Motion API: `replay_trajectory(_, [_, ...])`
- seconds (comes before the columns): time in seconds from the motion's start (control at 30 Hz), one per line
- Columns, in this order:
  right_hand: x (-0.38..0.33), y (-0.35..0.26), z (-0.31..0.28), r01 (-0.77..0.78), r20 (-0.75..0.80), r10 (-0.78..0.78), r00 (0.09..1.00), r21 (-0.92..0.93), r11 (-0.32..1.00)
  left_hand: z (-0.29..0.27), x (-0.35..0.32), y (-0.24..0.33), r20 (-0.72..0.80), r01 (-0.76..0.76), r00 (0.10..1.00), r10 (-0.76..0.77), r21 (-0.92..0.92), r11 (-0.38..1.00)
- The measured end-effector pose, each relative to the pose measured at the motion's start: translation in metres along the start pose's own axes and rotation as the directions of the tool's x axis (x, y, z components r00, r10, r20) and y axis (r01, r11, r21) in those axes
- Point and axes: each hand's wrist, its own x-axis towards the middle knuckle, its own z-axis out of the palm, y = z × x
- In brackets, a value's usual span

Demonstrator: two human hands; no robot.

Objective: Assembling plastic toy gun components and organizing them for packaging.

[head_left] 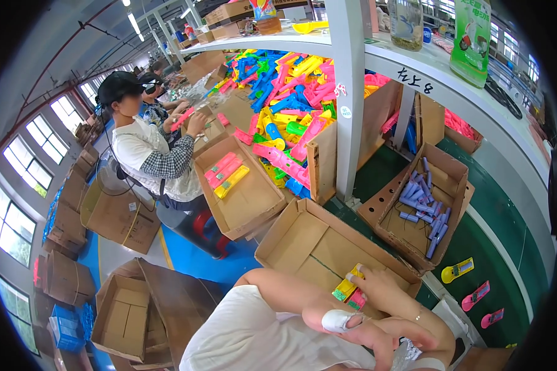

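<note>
My right hand [380, 288] reaches into a cardboard box in front of me, its fingers closed on a yellow plastic piece [356, 272]. Under that hand, a pink piece [356, 300] and a green shiny part [343, 290] lie close together on the box floor. My left hand [371, 331] is nearer my body, beside my right forearm, with its fingers apart. One of its digits has a white wrap [338, 320]. A crumpled silvery material [410, 350] shows below its fingers; I see no object gripped there.
The open box [291, 232] stands before me. To its right, another carton [447, 164] holds purple cylinders with wires [424, 201]. Yellow and pink parts [457, 270] lie on the green belt [507, 238]. Mixed plastic pieces [291, 93] pile behind a post [348, 123]. A co-worker [136, 142] sits at left.
</note>
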Motion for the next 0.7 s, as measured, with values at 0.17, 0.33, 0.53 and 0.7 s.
replay_trajectory(0.17, [0.015,-0.003,0.004,-0.071,0.210,0.050,0.976,0.094,0.993,-0.014,-0.006,0.015,0.174,-0.064,0.983,0.054,0.051,0.997])
replay_trajectory(0.33, [0.016,-0.002,0.006,-0.125,0.293,0.075,0.953,0.156,0.980,-0.009,-0.001,0.045,0.060,-0.064,0.996,0.066,-0.047,0.997])
replay_trajectory(0.53, [0.026,0.001,0.005,-0.161,0.275,0.087,0.958,0.258,0.953,-0.045,-0.039,0.026,-0.059,0.367,0.925,-0.376,-0.125,0.922])
replay_trajectory(0.7, [0.016,0.010,0.028,-0.198,0.199,0.146,0.969,0.276,0.940,-0.077,-0.068,0.009,-0.823,0.595,0.532,-0.198,0.197,0.779])
